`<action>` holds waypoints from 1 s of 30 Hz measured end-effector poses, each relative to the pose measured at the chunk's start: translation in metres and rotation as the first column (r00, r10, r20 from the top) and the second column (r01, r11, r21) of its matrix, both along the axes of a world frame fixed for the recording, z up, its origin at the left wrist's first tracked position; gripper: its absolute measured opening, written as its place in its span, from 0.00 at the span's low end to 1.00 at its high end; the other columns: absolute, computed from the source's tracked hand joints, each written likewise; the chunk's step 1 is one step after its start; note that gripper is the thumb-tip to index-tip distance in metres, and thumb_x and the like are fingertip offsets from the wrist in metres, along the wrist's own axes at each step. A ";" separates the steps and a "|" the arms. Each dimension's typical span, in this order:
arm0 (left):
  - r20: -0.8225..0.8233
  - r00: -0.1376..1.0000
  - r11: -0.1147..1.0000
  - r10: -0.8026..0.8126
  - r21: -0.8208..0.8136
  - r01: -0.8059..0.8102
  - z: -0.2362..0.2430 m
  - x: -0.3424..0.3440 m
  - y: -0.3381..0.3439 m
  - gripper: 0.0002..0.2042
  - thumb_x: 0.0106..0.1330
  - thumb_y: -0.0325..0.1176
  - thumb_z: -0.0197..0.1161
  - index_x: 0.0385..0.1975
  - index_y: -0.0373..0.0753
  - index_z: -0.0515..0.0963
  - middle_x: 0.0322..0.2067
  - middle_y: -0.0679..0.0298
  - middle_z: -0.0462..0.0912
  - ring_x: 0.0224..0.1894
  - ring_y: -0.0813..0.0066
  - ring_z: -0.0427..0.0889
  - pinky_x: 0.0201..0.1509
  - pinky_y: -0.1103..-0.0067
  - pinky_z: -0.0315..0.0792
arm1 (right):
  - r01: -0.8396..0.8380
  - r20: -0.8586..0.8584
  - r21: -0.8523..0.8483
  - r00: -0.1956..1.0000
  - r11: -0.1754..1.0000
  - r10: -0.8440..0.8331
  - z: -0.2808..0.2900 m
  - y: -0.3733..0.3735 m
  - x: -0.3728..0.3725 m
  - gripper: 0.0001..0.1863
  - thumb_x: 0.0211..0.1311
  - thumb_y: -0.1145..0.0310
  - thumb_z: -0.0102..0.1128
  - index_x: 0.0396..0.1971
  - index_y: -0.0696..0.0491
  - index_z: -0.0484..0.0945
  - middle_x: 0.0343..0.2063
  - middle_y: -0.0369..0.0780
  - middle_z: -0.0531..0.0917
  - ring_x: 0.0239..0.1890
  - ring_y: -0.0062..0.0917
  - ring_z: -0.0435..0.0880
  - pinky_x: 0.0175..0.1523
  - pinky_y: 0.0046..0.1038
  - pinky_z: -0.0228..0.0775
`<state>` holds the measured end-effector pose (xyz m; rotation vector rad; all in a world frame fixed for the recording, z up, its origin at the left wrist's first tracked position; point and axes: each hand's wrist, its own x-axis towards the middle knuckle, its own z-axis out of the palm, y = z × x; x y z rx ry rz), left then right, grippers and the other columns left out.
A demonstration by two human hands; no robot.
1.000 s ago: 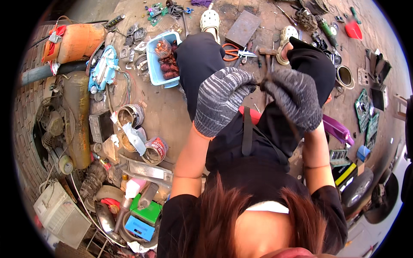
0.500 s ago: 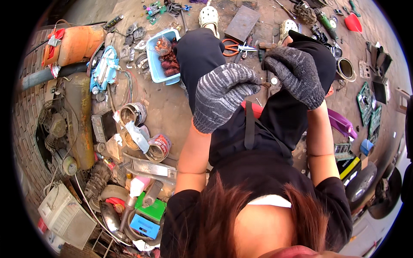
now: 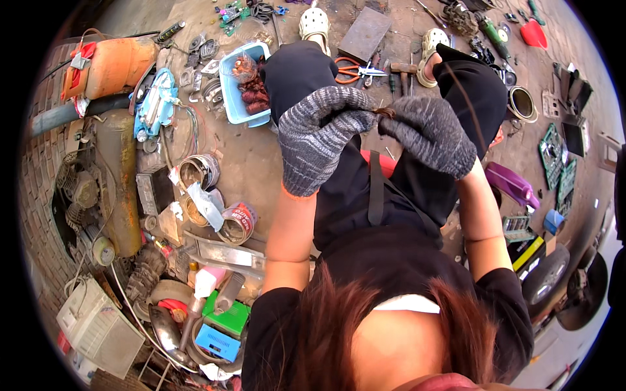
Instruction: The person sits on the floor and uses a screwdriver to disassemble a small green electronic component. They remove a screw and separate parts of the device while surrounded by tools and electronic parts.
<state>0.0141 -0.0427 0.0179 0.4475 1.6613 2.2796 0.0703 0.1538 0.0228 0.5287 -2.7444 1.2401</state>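
Observation:
Both my hands wear grey knitted gloves and meet above my lap. The fingers of my left hand (image 3: 319,138) are closed in a pinch on a small bundle of brown strands, which looks like copper wire (image 3: 385,113). My right hand (image 3: 432,137) has its fingers curled against the other end of that bundle, and its fingertips are partly hidden. A thin brown strand (image 3: 467,99) arcs over my right knee; whether it belongs to the bundle I cannot tell. Beyond my left knee, a light blue basket (image 3: 229,91) holds reddish-brown wire coils (image 3: 254,98).
Past my knees lie orange-handled snips (image 3: 349,70), a hammer (image 3: 404,68) and a flat metal block (image 3: 365,34). Open cans (image 3: 238,223), an orange tank (image 3: 122,65) and scrap parts crowd the left. A purple plastic piece (image 3: 513,184) and tyres (image 3: 548,275) are at right.
My right hand has moved left and closed in on the brown bundle, where a gap showed before. Both hands have risen slightly, and my right knee has swung outward, uncovering the hammer.

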 end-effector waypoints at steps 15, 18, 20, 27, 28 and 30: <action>-0.485 0.874 0.913 -0.039 -0.372 -0.166 -0.012 -0.005 0.001 0.10 0.51 0.15 0.65 0.34 0.29 0.79 0.31 0.58 0.83 0.35 0.72 0.82 0.40 0.78 0.77 | -0.024 0.143 -0.050 0.989 0.998 0.031 0.020 -0.005 0.009 0.11 0.56 0.66 0.61 0.36 0.56 0.80 0.32 0.46 0.82 0.37 0.43 0.81 0.41 0.36 0.73; -0.253 0.958 0.960 -0.134 -0.273 0.062 -0.009 0.000 0.000 0.11 0.52 0.14 0.65 0.35 0.29 0.79 0.33 0.59 0.83 0.36 0.75 0.82 0.42 0.78 0.78 | 0.186 -0.043 -0.070 0.981 0.980 -0.189 0.024 0.011 -0.005 0.11 0.56 0.68 0.60 0.36 0.59 0.80 0.34 0.46 0.83 0.38 0.41 0.82 0.41 0.34 0.73; -0.066 0.987 0.985 -0.147 -0.099 0.140 0.002 0.001 0.000 0.12 0.52 0.13 0.65 0.37 0.29 0.79 0.33 0.60 0.83 0.35 0.75 0.82 0.43 0.77 0.79 | 0.186 0.015 -0.065 0.983 0.980 -0.186 0.010 0.016 -0.010 0.12 0.57 0.67 0.59 0.37 0.59 0.80 0.36 0.46 0.83 0.39 0.40 0.82 0.43 0.34 0.73; -0.556 0.809 0.853 -0.188 -0.501 -0.145 -0.004 -0.007 -0.003 0.11 0.54 0.15 0.64 0.37 0.29 0.79 0.34 0.59 0.83 0.36 0.73 0.82 0.43 0.77 0.79 | -0.026 0.048 -0.070 0.998 0.997 0.029 0.025 0.004 0.001 0.11 0.56 0.67 0.61 0.37 0.56 0.81 0.36 0.45 0.82 0.38 0.41 0.81 0.42 0.34 0.73; -0.494 0.839 0.875 -0.226 -0.481 -0.048 -0.003 -0.006 -0.003 0.10 0.54 0.15 0.64 0.37 0.28 0.78 0.34 0.58 0.83 0.36 0.72 0.82 0.43 0.77 0.79 | 0.057 0.065 -0.102 0.997 0.993 -0.051 0.028 0.008 -0.004 0.11 0.56 0.68 0.60 0.37 0.57 0.80 0.36 0.45 0.82 0.38 0.40 0.81 0.42 0.34 0.73; -0.154 0.972 0.968 -0.180 -0.204 0.147 0.002 0.001 -0.008 0.10 0.55 0.15 0.63 0.37 0.28 0.78 0.34 0.58 0.83 0.36 0.72 0.82 0.43 0.77 0.79 | 0.144 -0.003 -0.100 0.989 0.984 -0.145 0.015 0.020 -0.014 0.11 0.56 0.68 0.60 0.37 0.58 0.80 0.36 0.46 0.82 0.40 0.39 0.81 0.43 0.33 0.72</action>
